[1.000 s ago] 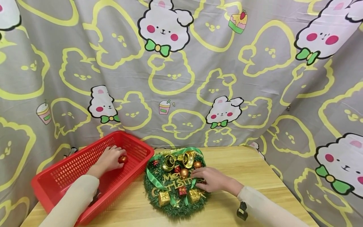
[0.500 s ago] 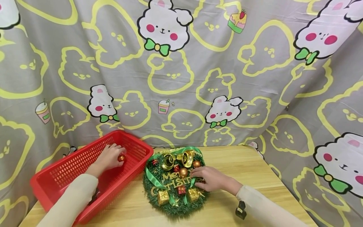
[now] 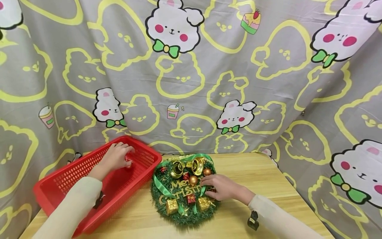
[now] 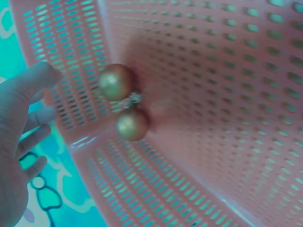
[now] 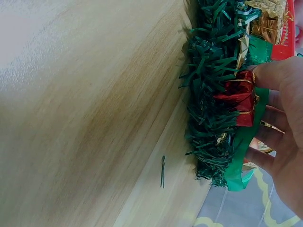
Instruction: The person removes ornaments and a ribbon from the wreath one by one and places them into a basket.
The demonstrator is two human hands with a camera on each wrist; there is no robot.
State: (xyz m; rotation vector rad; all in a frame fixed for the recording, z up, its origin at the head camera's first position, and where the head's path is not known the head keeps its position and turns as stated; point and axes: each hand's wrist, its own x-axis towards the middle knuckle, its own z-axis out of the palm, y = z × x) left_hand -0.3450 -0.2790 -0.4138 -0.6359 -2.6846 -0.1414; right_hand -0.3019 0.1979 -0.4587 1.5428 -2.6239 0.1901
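My left hand (image 3: 119, 155) is inside the far end of a red perforated plastic basket (image 3: 128, 191). In the left wrist view its fingers are spread apart, away from two shiny gold bauble balls: an upper bauble (image 4: 117, 82) and a lower bauble (image 4: 133, 124) resting together in the basket's corner. My right hand (image 3: 222, 188) rests on the right side of a green Christmas wreath (image 3: 182, 220) lying on the table. The right wrist view has the thumb beside a small red gift box (image 5: 244, 99), with the fingers extended along the green ribbon (image 5: 246, 142).
On the wreath sit gold bells (image 3: 177, 169), copper baubles (image 3: 193, 180), gold gift boxes (image 3: 171, 206) and gold lettering. A loose green strand (image 5: 163, 171) lies on the wooden table (image 3: 244, 166). A patterned grey curtain (image 3: 191, 79) hangs behind.
Earlier a copper-coloured bauble showed at my left fingertips; now those fingers are spread, slightly higher, and less of the bauble shows. My right hand stays on the wreath.
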